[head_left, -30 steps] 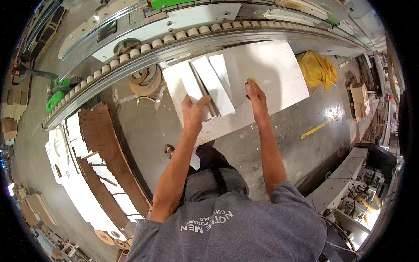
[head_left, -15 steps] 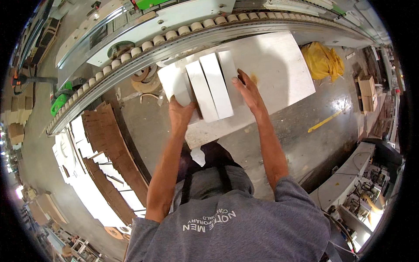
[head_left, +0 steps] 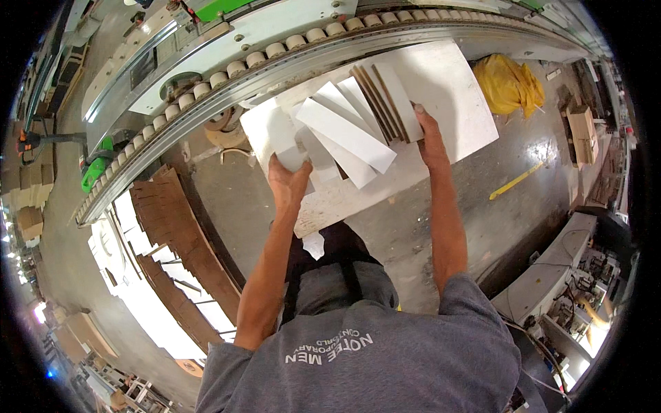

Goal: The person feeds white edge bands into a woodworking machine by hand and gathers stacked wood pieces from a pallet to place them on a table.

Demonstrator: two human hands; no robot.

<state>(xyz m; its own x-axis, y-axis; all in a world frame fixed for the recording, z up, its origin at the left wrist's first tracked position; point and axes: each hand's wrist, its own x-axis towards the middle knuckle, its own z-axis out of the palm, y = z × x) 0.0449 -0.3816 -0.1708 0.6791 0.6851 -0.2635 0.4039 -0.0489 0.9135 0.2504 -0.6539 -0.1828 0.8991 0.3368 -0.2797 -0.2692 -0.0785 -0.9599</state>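
Note:
Several narrow white boards with brown edges lie on a white panel [head_left: 458,103] in front of me. My left hand [head_left: 289,182] is closed about the near end of a white board [head_left: 282,141] at the left, thumb on one side and fingers on the other. My right hand [head_left: 431,138] grips the outermost of the leaning white boards [head_left: 398,96] at the right; its fingers are partly hidden. Brown edges show between those leaning boards. Between my hands, a loose white board [head_left: 348,134] lies slantwise over others that are fanned out.
A conveyor with a row of rollers [head_left: 275,50] runs along the far side. Stacked white and brown boards [head_left: 172,234] stand at the left. A yellow bag [head_left: 508,84] lies beyond the panel's right end. Machinery [head_left: 578,296] stands at the lower right, past a yellow floor strip [head_left: 516,181].
My right hand has moved right, and the boards near it have spread and tilted, baring brown edges. The middle boards have fanned out and slid askew. My left hand has barely moved.

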